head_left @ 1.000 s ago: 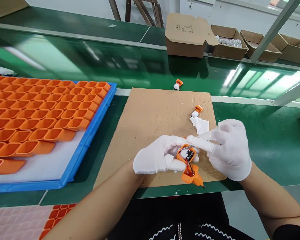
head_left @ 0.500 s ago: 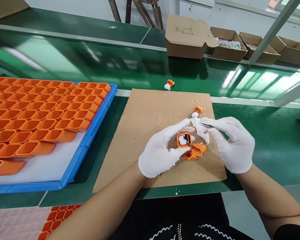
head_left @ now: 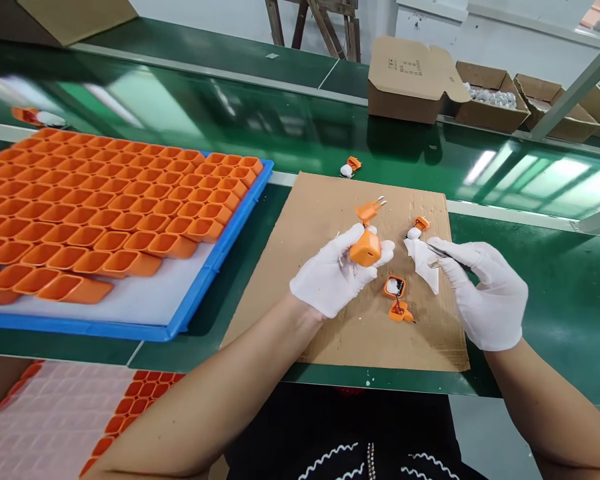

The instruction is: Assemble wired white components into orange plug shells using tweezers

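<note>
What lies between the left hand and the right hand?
In the head view: cardboard bearing an opened orange housing and a white sheet, with a small orange-and-white piece at the sheet's far end.

Plugs (head_left: 395, 287) on cardbd (head_left: 320, 207), tray (head_left: 221, 257) L

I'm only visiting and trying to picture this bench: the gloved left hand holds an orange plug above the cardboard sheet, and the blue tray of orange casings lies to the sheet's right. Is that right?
Not quite: the head view shows the blue tray of orange casings left of the cardboard sheet. The gloved left hand does hold an orange plug above it.
</note>
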The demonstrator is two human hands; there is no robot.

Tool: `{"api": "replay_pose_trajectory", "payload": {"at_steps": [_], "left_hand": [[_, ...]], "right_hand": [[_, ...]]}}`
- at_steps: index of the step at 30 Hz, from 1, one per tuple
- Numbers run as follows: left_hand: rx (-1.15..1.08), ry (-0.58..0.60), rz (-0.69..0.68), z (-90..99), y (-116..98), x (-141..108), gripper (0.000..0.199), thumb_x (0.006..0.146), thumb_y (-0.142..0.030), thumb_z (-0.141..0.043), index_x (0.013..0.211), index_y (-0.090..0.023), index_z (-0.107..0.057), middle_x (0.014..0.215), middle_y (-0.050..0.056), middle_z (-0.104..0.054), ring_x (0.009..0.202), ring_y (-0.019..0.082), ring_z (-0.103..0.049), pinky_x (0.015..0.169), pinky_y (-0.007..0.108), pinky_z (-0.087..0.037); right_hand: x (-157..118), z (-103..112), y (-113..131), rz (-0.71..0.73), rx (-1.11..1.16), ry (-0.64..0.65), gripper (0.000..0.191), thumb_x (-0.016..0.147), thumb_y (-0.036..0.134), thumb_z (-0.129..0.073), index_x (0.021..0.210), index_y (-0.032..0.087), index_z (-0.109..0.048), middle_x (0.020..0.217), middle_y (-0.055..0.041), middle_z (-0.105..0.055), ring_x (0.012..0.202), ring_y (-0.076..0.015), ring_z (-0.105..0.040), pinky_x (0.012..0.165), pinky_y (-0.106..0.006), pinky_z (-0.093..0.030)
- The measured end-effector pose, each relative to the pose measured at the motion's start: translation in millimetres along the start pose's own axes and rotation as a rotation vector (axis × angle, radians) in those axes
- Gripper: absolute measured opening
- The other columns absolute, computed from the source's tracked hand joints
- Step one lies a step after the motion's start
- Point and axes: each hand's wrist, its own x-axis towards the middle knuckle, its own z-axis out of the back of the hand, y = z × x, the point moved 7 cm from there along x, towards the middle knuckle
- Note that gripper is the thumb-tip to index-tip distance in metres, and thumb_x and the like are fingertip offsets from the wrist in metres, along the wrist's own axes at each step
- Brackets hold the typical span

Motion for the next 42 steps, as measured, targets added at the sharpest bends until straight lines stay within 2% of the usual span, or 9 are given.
{"api": "replay_pose_trajectory", "payload": {"at_steps": [4, 11, 13, 18, 23, 27, 32, 38, 42], "left_hand": [[-0.026, 0.022, -0.037, 0.4, -3, -1, 0.018, 0.095, -0.034, -0.063, 0.086, -0.02, -0.068, 0.083, 0.003, -0.068, 0.082, 0.012, -0.072, 0.051, 0.012, -0.056], [0.023, -0.08, -0.112, 17.1, -9, 9, 0.015, 0.09, -0.034, -0.071, 0.088, -0.02, -0.069, 0.1, 0.006, -0.074, 0.101, 0.017, -0.073, 0.06, 0.015, -0.061], [0.167, -0.107, -0.226, 20.7, -15, 11, 0.02, 0.087, -0.037, -0.074, 0.091, -0.018, -0.07, 0.107, 0.008, -0.074, 0.103, 0.019, -0.073, 0.069, 0.019, -0.063], [0.6, -0.253, -0.563, 24.6, -33, 11, 0.041, 0.076, -0.042, -0.081, 0.102, -0.012, -0.073, 0.112, 0.014, -0.074, 0.11, 0.03, -0.071, 0.096, 0.042, -0.06], [0.882, -0.376, -0.756, 29.2, -46, 19, 0.02, 0.073, -0.028, -0.083, 0.09, -0.02, -0.079, 0.119, 0.008, -0.073, 0.126, 0.029, -0.061, 0.115, 0.038, -0.044], [1.104, -0.394, -0.75, 42.5, -48, 34, 0.012, 0.078, -0.023, -0.081, 0.088, -0.017, -0.077, 0.115, 0.011, -0.074, 0.116, 0.028, -0.066, 0.112, 0.044, -0.046], [1.353, -0.375, -0.781, 56.6, -50, 40, 0.019, 0.095, -0.031, -0.066, 0.107, -0.016, -0.07, 0.124, 0.01, -0.067, 0.115, 0.024, -0.063, 0.103, 0.049, -0.051], [1.522, -0.401, -0.85, 54.7, -61, 38, 0.024, 0.099, -0.035, -0.061, 0.116, -0.019, -0.067, 0.125, 0.01, -0.065, 0.108, 0.023, -0.065, 0.096, 0.044, -0.056], [1.546, -0.434, -0.878, 53.0, -66, 28, 0.03, 0.099, -0.036, -0.06, 0.124, -0.019, -0.063, 0.13, 0.011, -0.062, 0.109, 0.024, -0.064, 0.094, 0.044, -0.057]], "right_hand": [[0, -3, -5, -0.018, 0.0, 0.003, 0.023, 0.093, 0.02, -0.066, 0.108, 0.032, -0.078, 0.082, 0.001, -0.072, 0.074, -0.0169, -0.062, 0.067, -0.035, -0.05], [-3, -19, -26, -0.073, -0.009, 0.047, 0.022, 0.093, 0.021, -0.06, 0.103, 0.026, -0.079, 0.078, 0.0002, -0.073, 0.068, -0.0154, -0.062, 0.064, -0.031, -0.051], [-4, -24, -35, -0.094, -0.001, 0.068, 0.021, 0.093, 0.022, -0.06, 0.102, 0.025, -0.078, 0.081, -0.0008, -0.074, 0.07, -0.0157, -0.063, 0.064, -0.03, -0.051], [-3, -31, -58, -0.123, -0.043, 0.053, 0.022, 0.094, 0.031, -0.059, 0.093, 0.023, -0.079, 0.079, -0.003, -0.073, 0.07, -0.0166, -0.063, 0.064, -0.03, -0.048], [-4, -41, -71, -0.134, -0.068, 0.072, 0.024, 0.095, 0.032, -0.058, 0.091, 0.023, -0.08, 0.07, -0.0022, -0.069, 0.067, -0.0173, -0.061, 0.062, -0.029, -0.045], [-10, -53, -74, -0.126, -0.097, 0.139, 0.022, 0.093, 0.027, -0.058, 0.098, 0.025, -0.08, 0.073, -0.0023, -0.069, 0.072, -0.0185, -0.062, 0.064, -0.029, -0.044], [-14, -66, -84, -0.143, -0.101, 0.211, 0.027, 0.092, 0.026, -0.055, 0.101, 0.029, -0.08, 0.083, -0.0024, -0.073, 0.078, -0.0192, -0.064, 0.068, -0.029, -0.045], [-11, -71, -104, -0.169, -0.093, 0.201, 0.03, 0.091, 0.035, -0.053, 0.1, 0.028, -0.08, 0.084, -0.0051, -0.073, 0.081, -0.0236, -0.066, 0.067, -0.032, -0.047], [-11, -69, -105, -0.149, -0.086, 0.164, 0.033, 0.092, 0.041, -0.051, 0.103, 0.027, -0.08, 0.087, -0.0064, -0.073, 0.084, -0.0245, -0.067, 0.07, -0.034, -0.048]]}}
